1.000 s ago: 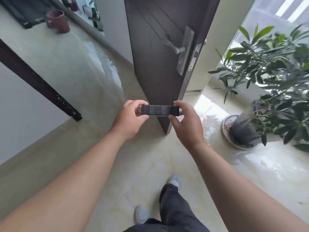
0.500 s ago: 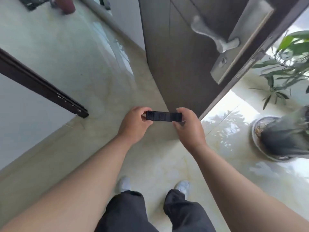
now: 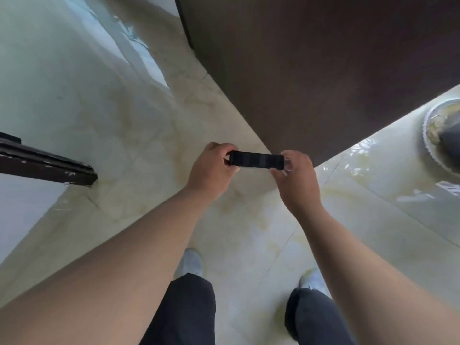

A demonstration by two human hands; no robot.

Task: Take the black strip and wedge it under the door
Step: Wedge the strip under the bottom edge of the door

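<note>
The black strip (image 3: 256,160) is a short ribbed bar, held level between both hands just in front of the lower corner of the dark brown door (image 3: 311,70). My left hand (image 3: 211,170) pinches its left end and my right hand (image 3: 296,180) pinches its right end. The strip hangs above the glossy tiled floor (image 3: 139,135), close to the door's bottom edge but apart from it. The gap under the door is hidden by the door face.
A dark door-frame foot (image 3: 49,168) juts in at the left against a white wall. A plant pot on a white saucer (image 3: 438,135) stands at the right edge. My two shoes and dark trouser legs (image 3: 189,307) are below the hands.
The view has dropped lower and closer to the door's foot; the handle and plant leaves have left the frame. Both hands still hold the strip, now nearer the door's bottom corner.
</note>
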